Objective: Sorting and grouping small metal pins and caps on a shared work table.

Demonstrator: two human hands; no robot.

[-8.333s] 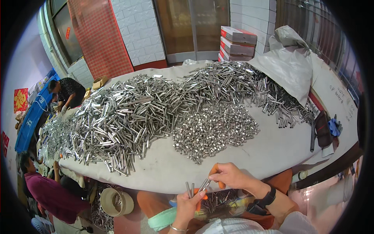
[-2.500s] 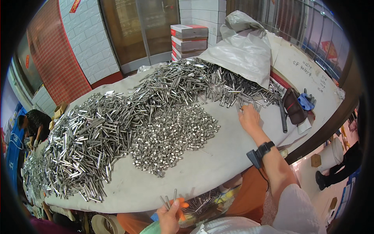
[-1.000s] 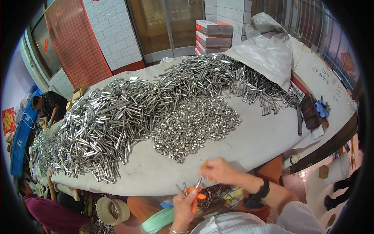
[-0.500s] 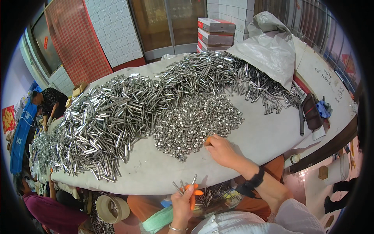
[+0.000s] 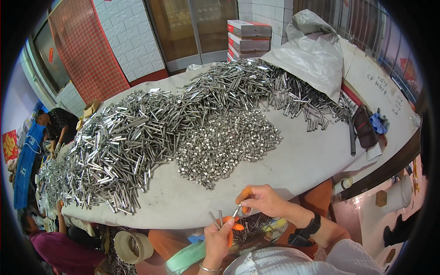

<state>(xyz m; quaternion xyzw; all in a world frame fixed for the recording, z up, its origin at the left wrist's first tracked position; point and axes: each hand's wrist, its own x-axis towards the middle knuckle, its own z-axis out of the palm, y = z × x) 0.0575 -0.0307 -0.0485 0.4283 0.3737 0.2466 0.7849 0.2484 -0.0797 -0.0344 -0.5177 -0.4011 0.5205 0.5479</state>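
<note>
My left hand point(image 5: 219, 238), with orange finger covers, grips a small bundle of thin metal rods point(image 5: 216, 219) just below the table's near edge. My right hand point(image 5: 259, 200), also with an orange fingertip, pinches a small metal piece point(image 5: 236, 211) against the top of that bundle. A heap of small silver sleeves point(image 5: 224, 144) lies on the table just beyond my hands. A far larger pile of long metal tubes point(image 5: 137, 137) stretches across the table's left and back.
The grey-covered table point(image 5: 302, 160) holds a grey sack point(image 5: 311, 55), stacked boxes point(image 5: 250, 39) and dark tools with a blue glove point(image 5: 366, 126) at right. A tray of finished pieces point(image 5: 256, 229) sits in my lap. Other people point(image 5: 55, 123) work at the far left.
My right hand reached to the table beside the sleeve heap, then came back with a small piece to the rods in my left hand.
</note>
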